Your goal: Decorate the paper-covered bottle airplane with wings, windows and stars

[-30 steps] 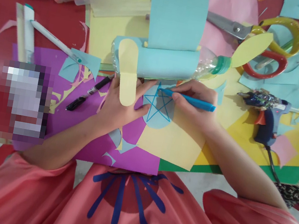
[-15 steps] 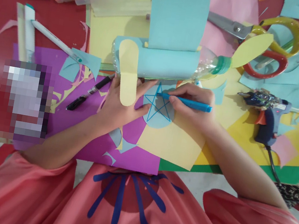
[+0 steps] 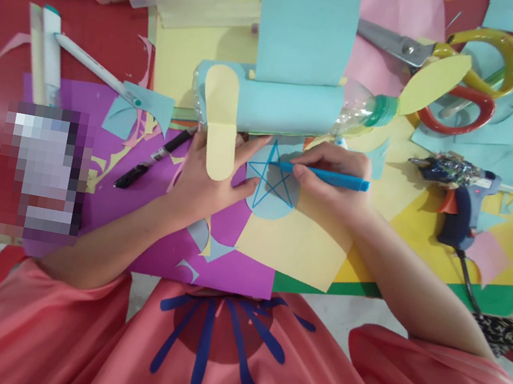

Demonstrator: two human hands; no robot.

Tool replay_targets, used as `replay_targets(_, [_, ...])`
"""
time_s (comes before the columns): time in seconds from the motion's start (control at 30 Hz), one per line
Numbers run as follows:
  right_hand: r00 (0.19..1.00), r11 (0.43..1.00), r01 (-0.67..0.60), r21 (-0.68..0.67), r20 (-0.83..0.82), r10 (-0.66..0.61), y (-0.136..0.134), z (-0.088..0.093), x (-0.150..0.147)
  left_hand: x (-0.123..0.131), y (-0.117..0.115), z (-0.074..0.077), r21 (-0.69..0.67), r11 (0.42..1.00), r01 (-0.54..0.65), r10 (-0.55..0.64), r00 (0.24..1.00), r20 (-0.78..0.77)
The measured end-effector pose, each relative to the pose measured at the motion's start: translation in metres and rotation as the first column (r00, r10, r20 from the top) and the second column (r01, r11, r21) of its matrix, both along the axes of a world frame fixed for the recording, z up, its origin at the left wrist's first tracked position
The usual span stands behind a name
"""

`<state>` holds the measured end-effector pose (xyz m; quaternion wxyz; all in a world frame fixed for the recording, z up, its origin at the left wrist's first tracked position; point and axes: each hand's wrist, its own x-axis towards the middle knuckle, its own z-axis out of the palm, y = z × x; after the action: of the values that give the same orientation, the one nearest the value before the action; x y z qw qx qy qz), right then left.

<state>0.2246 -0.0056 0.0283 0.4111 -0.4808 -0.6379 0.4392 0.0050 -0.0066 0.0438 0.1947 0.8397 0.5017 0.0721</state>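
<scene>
My right hand (image 3: 333, 179) is closed around a blue marker (image 3: 338, 179), its tip on a light blue paper circle (image 3: 278, 208). A five-pointed star in blue lines is drawn on that circle. My left hand (image 3: 212, 174) lies flat with fingers spread, its thumb and a fingertip at the circle's left edge. Over the back of this hand reaches a pale yellow paper strip (image 3: 221, 113), which hangs from a plastic bottle (image 3: 358, 107) wrapped in light blue paper. The bottle lies sideways just beyond both hands, with a green cap and a yellow paper leaf shape at its right end.
Scissors (image 3: 410, 50) with yellow and red handles lie at the back right, above a glue gun (image 3: 464, 195) with a cord. A black pen (image 3: 153, 160), white markers (image 3: 94, 67) and paper scraps are on the left. Coloured sheets (image 3: 242, 275) cover the red table.
My right hand and the blue marker have shifted slightly to the right. My left hand stays in place on the paper.
</scene>
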Motion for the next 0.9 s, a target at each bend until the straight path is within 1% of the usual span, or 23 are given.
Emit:
replay_targets(0.17, [0.997, 0.997, 0.073, -0.010, 0.036, -0.072, 0.0019, -0.0006, 0.0027, 0.0006, 0.0005, 0.0012, -0.007, 1.000, 0.008, -0.008, 1.000, -0.010])
replay_targets(0.3, [0.996, 0.996, 0.085, -0.005, 0.036, -0.084, 0.0026, -0.0006, 0.0021, 0.0004, 0.0007, 0.0025, -0.015, 1.000, -0.004, 0.004, 1.000, -0.005])
replay_targets(0.43, [0.994, 0.995, 0.091, -0.028, 0.058, -0.089, 0.0019, 0.0009, 0.0000, 0.0005, 0.0005, 0.0032, -0.020, 1.000, -0.007, 0.007, 1.000, -0.004])
replay_targets(0.53, [0.996, 0.996, 0.081, -0.038, 0.050, -0.079, 0.0015, 0.0021, -0.0007, 0.0010, 0.0005, 0.0040, -0.015, 1.000, -0.004, 0.004, 1.000, 0.006])
replay_targets(0.73, [0.999, 0.998, 0.033, -0.057, 0.045, -0.031, 0.0008, 0.0038, 0.0000, 0.0022, 0.0012, 0.0072, -0.066, 0.998, -0.013, 0.011, 1.000, -0.026])
replay_targets(0.9, [1.000, 0.999, -0.015, -0.041, 0.022, 0.016, 0.0008, 0.0037, 0.0001, 0.0015, 0.0006, 0.0057, -0.041, 0.999, -0.013, 0.013, 1.000, -0.013])
